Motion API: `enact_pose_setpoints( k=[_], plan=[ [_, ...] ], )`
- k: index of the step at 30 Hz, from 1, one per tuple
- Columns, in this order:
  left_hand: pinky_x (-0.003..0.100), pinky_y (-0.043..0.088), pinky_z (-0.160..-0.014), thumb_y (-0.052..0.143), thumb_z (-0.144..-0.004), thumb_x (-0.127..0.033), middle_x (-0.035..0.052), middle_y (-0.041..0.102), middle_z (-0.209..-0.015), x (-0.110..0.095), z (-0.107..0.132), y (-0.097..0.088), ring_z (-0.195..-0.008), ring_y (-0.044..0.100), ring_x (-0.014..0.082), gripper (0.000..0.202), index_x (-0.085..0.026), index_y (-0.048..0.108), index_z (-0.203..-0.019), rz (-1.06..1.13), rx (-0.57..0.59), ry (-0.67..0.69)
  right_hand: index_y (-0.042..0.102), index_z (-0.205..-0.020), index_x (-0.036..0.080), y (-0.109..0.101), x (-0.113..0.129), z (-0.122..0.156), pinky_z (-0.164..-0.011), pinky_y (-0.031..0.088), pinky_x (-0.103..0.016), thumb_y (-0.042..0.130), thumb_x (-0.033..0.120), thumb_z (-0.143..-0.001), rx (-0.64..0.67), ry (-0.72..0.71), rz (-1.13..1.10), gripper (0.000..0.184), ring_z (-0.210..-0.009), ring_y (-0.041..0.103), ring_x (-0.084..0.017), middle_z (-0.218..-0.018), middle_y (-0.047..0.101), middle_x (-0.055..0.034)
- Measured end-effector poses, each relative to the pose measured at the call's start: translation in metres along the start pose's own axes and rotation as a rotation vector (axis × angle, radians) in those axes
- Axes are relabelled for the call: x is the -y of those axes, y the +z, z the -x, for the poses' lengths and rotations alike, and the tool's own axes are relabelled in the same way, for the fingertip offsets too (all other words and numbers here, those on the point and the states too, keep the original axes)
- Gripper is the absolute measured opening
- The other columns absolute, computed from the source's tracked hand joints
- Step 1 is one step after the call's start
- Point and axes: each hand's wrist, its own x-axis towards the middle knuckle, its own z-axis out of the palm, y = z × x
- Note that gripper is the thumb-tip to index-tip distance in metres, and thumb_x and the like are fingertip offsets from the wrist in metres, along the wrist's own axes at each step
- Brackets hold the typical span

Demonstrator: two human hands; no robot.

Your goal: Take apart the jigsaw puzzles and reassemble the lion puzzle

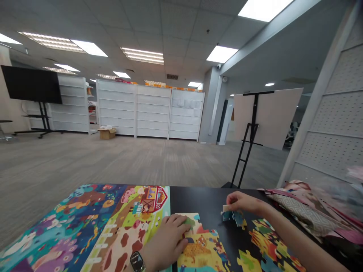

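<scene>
Head view: our left hand [168, 241] lies palm down, fingers loosely spread over the upper left of the partly joined puzzle [198, 251] on the black bench [200, 200]. We're wearing a watch [137, 261] on that wrist. Our right hand [242, 202] has a blue puzzle piece [226, 216] pinched by its pale edge, right of the puzzle; can't tell if it's touching the bench. Loose pieces [263, 243] sit below our right forearm. Farm picture [124, 241] is left of the puzzle.

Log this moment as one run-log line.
left hand: spread over left edge of puzzle | right hand: pinching a piece | loose pieces: right of puzzle
</scene>
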Motion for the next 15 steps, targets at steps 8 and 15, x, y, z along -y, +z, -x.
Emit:
enact_pose_setpoints(
  k=[8,15],
  plan=[
    [0.051,0.039,-0.109,0.054,-0.094,-0.025,0.0028,0.053,-0.143,-0.002,0.0,-0.003,-0.132,0.045,0.0297,0.04,-0.032,0.056,-0.133,0.003,0.007,0.0,0.07,-0.079,0.016,0.061,0.024,-0.014,-0.054,0.038,-0.022,0.066,0.027,-0.062,-0.004,-0.106,-0.068,0.02,-0.057,0.054,-0.012,-0.061,0.064,0.002],
    [0.052,0.037,-0.111,0.054,-0.094,-0.027,0.0016,0.051,-0.146,0.0,0.0,0.0,-0.134,0.044,0.0298,0.042,-0.034,0.054,-0.136,0.002,0.007,-0.013,0.069,-0.08,0.016,0.084,0.018,-0.017,-0.057,0.038,-0.023,0.063,0.028,-0.066,-0.032,-0.163,-0.098,0.019,-0.059,0.055,-0.013,-0.063,0.063,0.0026]
  ],
)
